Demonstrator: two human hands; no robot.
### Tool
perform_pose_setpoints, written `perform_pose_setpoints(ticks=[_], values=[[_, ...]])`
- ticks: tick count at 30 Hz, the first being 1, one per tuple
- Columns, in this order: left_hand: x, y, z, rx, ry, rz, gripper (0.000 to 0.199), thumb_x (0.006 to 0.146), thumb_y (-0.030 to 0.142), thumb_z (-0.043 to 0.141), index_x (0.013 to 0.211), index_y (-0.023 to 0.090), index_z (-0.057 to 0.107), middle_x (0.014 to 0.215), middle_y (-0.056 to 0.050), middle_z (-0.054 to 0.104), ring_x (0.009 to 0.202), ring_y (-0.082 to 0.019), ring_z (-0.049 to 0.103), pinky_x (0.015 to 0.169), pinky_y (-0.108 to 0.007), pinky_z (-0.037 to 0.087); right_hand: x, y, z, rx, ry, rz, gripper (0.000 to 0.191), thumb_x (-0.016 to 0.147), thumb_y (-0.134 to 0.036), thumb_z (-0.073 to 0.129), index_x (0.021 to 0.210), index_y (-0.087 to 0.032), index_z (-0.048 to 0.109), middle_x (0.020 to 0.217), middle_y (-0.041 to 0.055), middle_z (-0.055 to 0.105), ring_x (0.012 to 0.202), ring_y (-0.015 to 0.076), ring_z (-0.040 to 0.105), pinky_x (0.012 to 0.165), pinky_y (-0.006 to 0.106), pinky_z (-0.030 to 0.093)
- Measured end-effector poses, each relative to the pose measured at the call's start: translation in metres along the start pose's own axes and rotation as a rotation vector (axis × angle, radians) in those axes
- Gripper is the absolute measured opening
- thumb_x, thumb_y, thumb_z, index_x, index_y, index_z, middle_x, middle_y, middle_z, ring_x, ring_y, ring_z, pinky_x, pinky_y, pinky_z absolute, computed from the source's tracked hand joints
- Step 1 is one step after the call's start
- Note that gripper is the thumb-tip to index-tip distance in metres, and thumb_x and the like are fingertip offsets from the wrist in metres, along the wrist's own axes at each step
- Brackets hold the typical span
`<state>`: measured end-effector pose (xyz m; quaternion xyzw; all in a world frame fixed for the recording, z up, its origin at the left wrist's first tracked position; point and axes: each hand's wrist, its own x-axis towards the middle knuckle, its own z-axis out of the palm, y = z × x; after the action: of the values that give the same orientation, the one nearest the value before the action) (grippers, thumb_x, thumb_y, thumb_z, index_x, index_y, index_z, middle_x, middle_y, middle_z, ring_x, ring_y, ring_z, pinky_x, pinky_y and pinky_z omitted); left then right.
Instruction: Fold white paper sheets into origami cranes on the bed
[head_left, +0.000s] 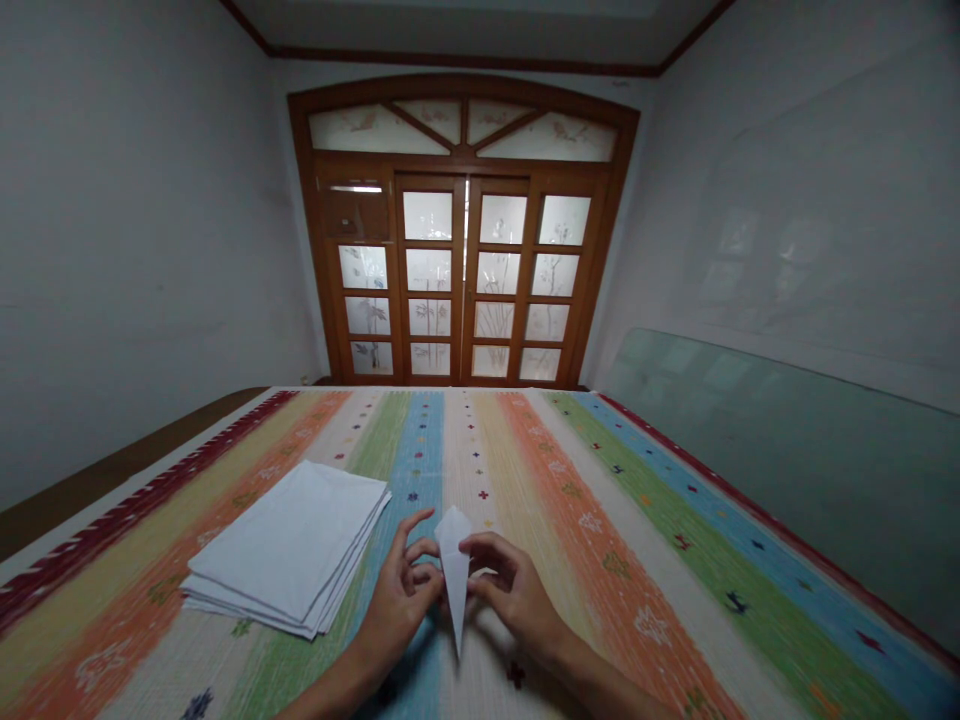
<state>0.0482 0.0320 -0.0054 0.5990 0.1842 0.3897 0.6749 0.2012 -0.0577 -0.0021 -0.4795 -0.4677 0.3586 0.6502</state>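
A narrow folded white paper (454, 570), kite-shaped with a long point toward me, is held up between my hands just above the striped cloth. My left hand (405, 585) pinches its left edge, thumb and fingers curled together with the index finger raised. On the other side, my right hand (506, 590) grips the right edge, its index finger touching the front of the paper near the wide part. To the left lies a stack of white paper sheets (289, 540), slightly fanned.
A colourful striped cloth (600, 600) covers the table. Along the right side stands a pale green glass-like panel (787, 450). Beyond the far table edge are wooden doors (463, 270) with glass panes, between grey-white walls.
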Motion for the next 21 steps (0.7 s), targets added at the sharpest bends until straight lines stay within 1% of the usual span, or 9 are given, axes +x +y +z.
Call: perform_pose_setpoints(ticks=[3, 5, 7, 10, 12, 14, 18, 21], values=[[0.0, 0.0, -0.001, 0.093, 0.006, 0.027, 0.046, 0.08, 0.038, 0.079, 0.118, 0.021, 0.059, 0.093, -0.001, 0.065, 0.058, -0.011, 0.063, 0.055, -0.022, 0.052, -0.002, 0.002, 0.004, 0.05, 0.036, -0.034, 0.036, 0.07, -0.018, 0.074, 0.104, -0.025, 0.061, 0.094, 0.0021, 0.071, 0.082, 0.0191, 0.071, 0.07, 0.028, 0.057], [-0.002, 0.002, -0.002, 0.205, 0.003, 0.068, 0.031, 0.083, 0.038, 0.076, 0.105, 0.018, 0.067, 0.091, -0.003, 0.069, 0.064, -0.014, 0.066, 0.059, -0.024, 0.055, -0.003, 0.002, 0.006, 0.057, 0.042, -0.054, 0.042, 0.073, -0.019, 0.074, 0.109, -0.027, 0.056, 0.093, 0.0015, 0.071, 0.081, 0.0191, 0.072, 0.07, 0.028, 0.057], [-0.004, 0.006, -0.002, 0.302, -0.013, 0.123, 0.023, 0.087, 0.038, 0.073, 0.096, 0.017, 0.072, 0.091, -0.006, 0.072, 0.072, -0.018, 0.069, 0.064, -0.025, 0.057, -0.004, 0.002, 0.008, 0.027, 0.051, -0.077, 0.043, 0.076, -0.022, 0.074, 0.114, -0.028, 0.053, 0.091, 0.0021, 0.071, 0.084, 0.0203, 0.072, 0.069, 0.028, 0.057], [-0.009, 0.013, 0.0, 0.377, -0.029, 0.21, 0.021, 0.092, 0.038, 0.068, 0.095, 0.019, 0.075, 0.098, -0.008, 0.075, 0.08, -0.02, 0.071, 0.066, -0.026, 0.059, -0.006, 0.001, 0.008, -0.02, 0.074, -0.111, 0.047, 0.08, -0.025, 0.074, 0.12, -0.028, 0.05, 0.091, 0.0029, 0.071, 0.084, 0.0209, 0.072, 0.068, 0.029, 0.058], [-0.01, 0.016, 0.002, 0.414, -0.031, 0.258, 0.018, 0.092, 0.035, 0.068, 0.096, 0.02, 0.076, 0.096, -0.007, 0.075, 0.08, -0.02, 0.072, 0.067, -0.025, 0.059, -0.007, 0.001, 0.008, -0.03, 0.074, -0.134, 0.053, 0.082, -0.026, 0.073, 0.127, -0.029, 0.046, 0.09, 0.002, 0.07, 0.081, 0.02, 0.072, 0.067, 0.029, 0.058], [-0.012, 0.016, 0.004, 0.452, -0.027, 0.315, 0.012, 0.091, 0.031, 0.07, 0.093, 0.02, 0.075, 0.091, -0.005, 0.076, 0.08, -0.02, 0.073, 0.068, -0.024, 0.059, -0.008, 0.001, 0.008, -0.041, 0.063, -0.153, 0.054, 0.084, -0.026, 0.071, 0.13, -0.03, 0.044, 0.09, 0.0013, 0.07, 0.08, 0.0197, 0.072, 0.067, 0.029, 0.058], [-0.013, 0.009, 0.003, 0.523, -0.009, 0.458, 0.006, 0.089, 0.024, 0.071, 0.094, 0.021, 0.073, 0.087, -0.004, 0.075, 0.078, -0.018, 0.073, 0.066, -0.023, 0.06, -0.009, 0.002, 0.008, -0.079, 0.013, -0.181, 0.039, 0.088, -0.027, 0.069, 0.123, -0.029, 0.05, 0.095, 0.0035, 0.071, 0.086, 0.0205, 0.073, 0.07, 0.028, 0.059], [-0.014, 0.004, 0.002, 0.571, 0.016, 0.557, 0.014, 0.088, 0.019, 0.07, 0.102, 0.021, 0.07, 0.088, -0.003, 0.075, 0.073, -0.017, 0.072, 0.064, -0.022, 0.06, -0.011, -0.002, 0.006, -0.093, -0.021, -0.214, 0.035, 0.093, -0.032, 0.066, 0.124, -0.028, 0.052, 0.1, 0.0061, 0.073, 0.092, 0.0216, 0.073, 0.072, 0.029, 0.058]])
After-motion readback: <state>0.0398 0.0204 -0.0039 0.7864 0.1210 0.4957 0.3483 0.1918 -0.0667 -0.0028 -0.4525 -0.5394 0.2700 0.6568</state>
